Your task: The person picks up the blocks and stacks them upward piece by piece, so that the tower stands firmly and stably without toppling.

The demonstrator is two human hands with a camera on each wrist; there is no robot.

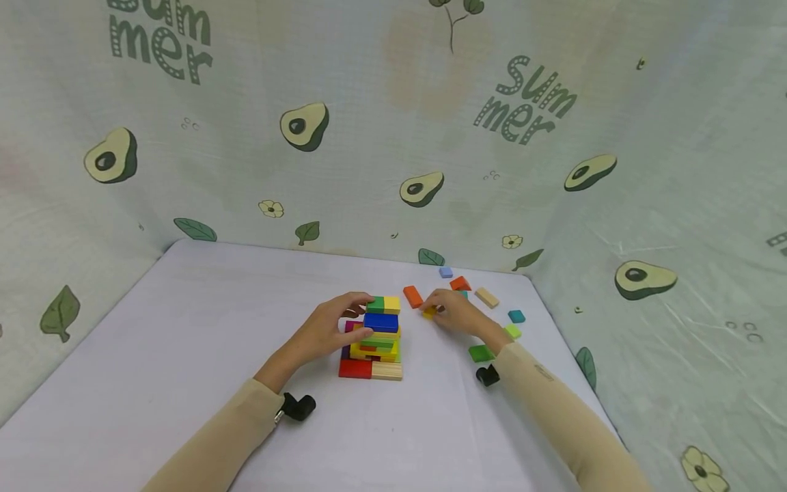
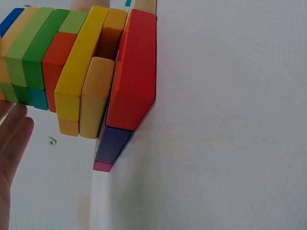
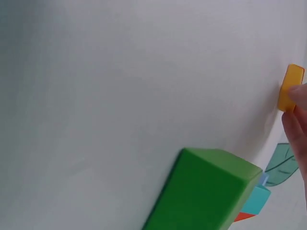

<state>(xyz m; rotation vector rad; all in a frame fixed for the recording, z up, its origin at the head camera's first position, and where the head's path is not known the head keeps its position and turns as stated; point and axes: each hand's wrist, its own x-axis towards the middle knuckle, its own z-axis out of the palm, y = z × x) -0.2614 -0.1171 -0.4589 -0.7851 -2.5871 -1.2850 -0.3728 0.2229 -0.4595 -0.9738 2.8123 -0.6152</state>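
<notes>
A tower of coloured wooden blocks [image 1: 381,322] stands mid-table, with a red block [image 1: 354,369] at its front base and a green and a yellow block on top. My left hand [image 1: 322,331] is at the tower's left side, thumb and fingers spread about the upper layers; whether it touches them I cannot tell. In the left wrist view its fingers [image 2: 17,143] look fairly straight beside the stack. To the right of the tower, my right hand [image 1: 458,313] pinches a small yellow-orange block [image 3: 289,88] between thumb and fingers, close to the tabletop.
Loose blocks lie around my right hand: an orange one [image 1: 412,296], a natural wood one [image 1: 487,297], a teal one [image 1: 516,316], a green one [image 1: 481,353] and several others. A patterned cloth [image 1: 363,137] hangs behind the white table [image 1: 184,328].
</notes>
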